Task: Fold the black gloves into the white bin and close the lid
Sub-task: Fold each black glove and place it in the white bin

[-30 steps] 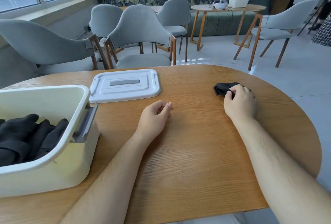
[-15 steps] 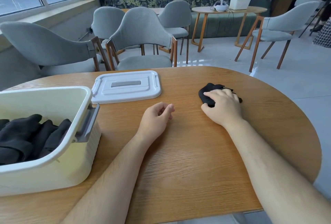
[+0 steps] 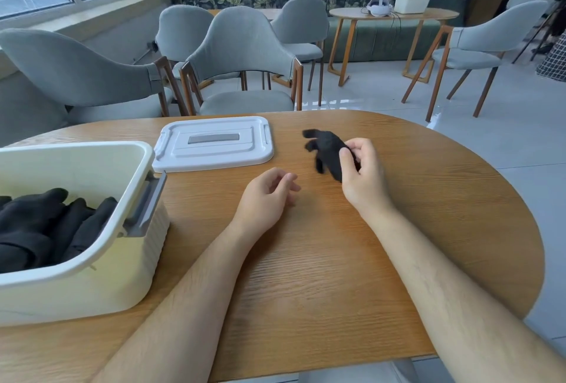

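Observation:
My right hand (image 3: pixel 364 172) pinches a black glove (image 3: pixel 326 149) and holds it just above the wooden table (image 3: pixel 337 260), its fingers dangling to the left. My left hand (image 3: pixel 266 198) rests on the table with loosely curled fingers and holds nothing. The white bin (image 3: pixel 92 248) stands open at the left edge of the table, and several folded black gloves (image 3: pixel 46 223) lie inside it. Its white lid (image 3: pixel 214 143) lies flat on the table behind my left hand, right of the bin.
Grey upholstered chairs (image 3: pixel 242 54) stand close behind the table. A second wooden table (image 3: pixel 395 15) with a white box and a headset is farther back. The table's curved edge runs along the right side, with tiled floor beyond.
My right hand dragged the glove leftward from the far right of the table, then lifted it off the surface in a pinch. My left hand stayed put.

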`<state>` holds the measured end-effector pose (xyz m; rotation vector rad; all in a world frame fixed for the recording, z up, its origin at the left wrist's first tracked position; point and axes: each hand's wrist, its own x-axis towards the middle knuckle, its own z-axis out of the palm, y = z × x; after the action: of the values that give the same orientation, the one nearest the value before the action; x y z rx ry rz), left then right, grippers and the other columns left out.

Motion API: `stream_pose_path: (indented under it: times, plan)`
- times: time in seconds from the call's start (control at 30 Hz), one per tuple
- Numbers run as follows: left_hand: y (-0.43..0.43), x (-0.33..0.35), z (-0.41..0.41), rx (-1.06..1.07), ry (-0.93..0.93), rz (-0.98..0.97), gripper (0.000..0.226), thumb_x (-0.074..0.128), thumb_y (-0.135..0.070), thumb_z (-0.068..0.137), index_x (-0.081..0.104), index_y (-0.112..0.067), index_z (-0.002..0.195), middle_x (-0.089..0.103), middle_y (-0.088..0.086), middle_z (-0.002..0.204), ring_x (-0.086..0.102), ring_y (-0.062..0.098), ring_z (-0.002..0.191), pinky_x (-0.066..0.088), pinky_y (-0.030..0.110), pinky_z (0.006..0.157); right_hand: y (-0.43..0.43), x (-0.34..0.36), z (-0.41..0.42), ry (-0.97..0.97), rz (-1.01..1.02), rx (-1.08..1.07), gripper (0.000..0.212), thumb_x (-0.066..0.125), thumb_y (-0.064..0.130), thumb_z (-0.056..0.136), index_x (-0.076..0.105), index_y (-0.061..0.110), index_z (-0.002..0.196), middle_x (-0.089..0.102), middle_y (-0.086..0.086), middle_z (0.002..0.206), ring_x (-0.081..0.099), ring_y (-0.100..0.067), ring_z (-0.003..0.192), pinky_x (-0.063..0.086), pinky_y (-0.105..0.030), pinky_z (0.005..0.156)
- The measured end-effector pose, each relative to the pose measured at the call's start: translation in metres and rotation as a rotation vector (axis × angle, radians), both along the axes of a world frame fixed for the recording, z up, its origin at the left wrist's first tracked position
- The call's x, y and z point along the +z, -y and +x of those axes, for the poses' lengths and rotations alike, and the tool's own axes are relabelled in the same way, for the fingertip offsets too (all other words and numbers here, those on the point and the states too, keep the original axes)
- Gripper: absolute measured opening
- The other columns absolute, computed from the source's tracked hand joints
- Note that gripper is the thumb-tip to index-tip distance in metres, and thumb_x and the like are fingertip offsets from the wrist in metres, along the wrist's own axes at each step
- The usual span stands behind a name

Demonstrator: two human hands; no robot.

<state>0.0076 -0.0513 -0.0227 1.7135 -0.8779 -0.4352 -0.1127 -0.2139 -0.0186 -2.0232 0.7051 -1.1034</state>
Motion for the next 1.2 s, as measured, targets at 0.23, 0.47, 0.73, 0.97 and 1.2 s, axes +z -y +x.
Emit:
stream_pose_path:
  times: [0.23,0.47,0.73,0.97,1.2]
  plan:
    - [0.007,0.005,-0.012,-0.068,-0.272,-0.205,0.025,0.055,-0.024,0.104,0.058,-0.022,0.129,0.072,0.005,0.117,0.070,0.027,0.108,0.058,0.050,0.092,-0.042,-0.001,0.015,0.154,0.494,0.376,0.014,0.050,0.012,0.105,0.052,0.021,0.115,0.072,-0.003,0.113,0.069,-0.016,0.100,0.058,-0.037,0.077]
    - [0.004,0.005,-0.012,0.108,-0.150,-0.282,0.008,0.063,-0.025,0.100,0.062,-0.027,0.108,0.074,0.002,0.101,0.074,0.018,0.091,0.061,0.040,0.081,-0.049,-0.009,0.015,0.113,0.066,0.297,0.048,0.060,0.008,0.099,0.049,0.052,0.116,0.060,0.005,0.121,0.069,-0.018,0.097,0.060,-0.039,0.084]
    - [-0.002,0.015,-0.015,0.015,-0.291,-0.255,0.024,0.053,-0.030,0.105,0.057,-0.007,0.105,0.070,0.014,0.091,0.067,0.021,0.084,0.059,0.044,0.078,-0.044,-0.010,0.011,0.061,-0.106,0.210,0.022,0.068,0.010,0.094,0.059,0.030,0.096,0.061,0.013,0.102,0.070,-0.011,0.090,0.057,-0.022,0.074]
    - [0.000,0.009,-0.010,0.133,-0.310,-0.205,0.029,0.059,-0.038,0.094,0.059,-0.009,0.098,0.068,0.015,0.093,0.068,0.033,0.088,0.058,0.050,0.084,-0.039,-0.011,0.013,-0.032,-0.114,0.194,0.009,0.065,0.013,0.097,0.063,0.022,0.100,0.066,0.011,0.098,0.068,-0.008,0.089,0.059,-0.029,0.074]
    - [-0.020,0.006,-0.004,0.464,-0.205,-0.145,0.015,0.046,-0.032,0.105,0.050,-0.018,0.102,0.057,-0.001,0.097,0.058,0.015,0.092,0.047,0.025,0.073,0.015,-0.003,-0.013,-0.181,0.070,-0.195,0.004,0.054,0.023,0.103,0.051,0.021,0.105,0.063,0.000,0.102,0.061,-0.024,0.093,0.049,-0.037,0.076]
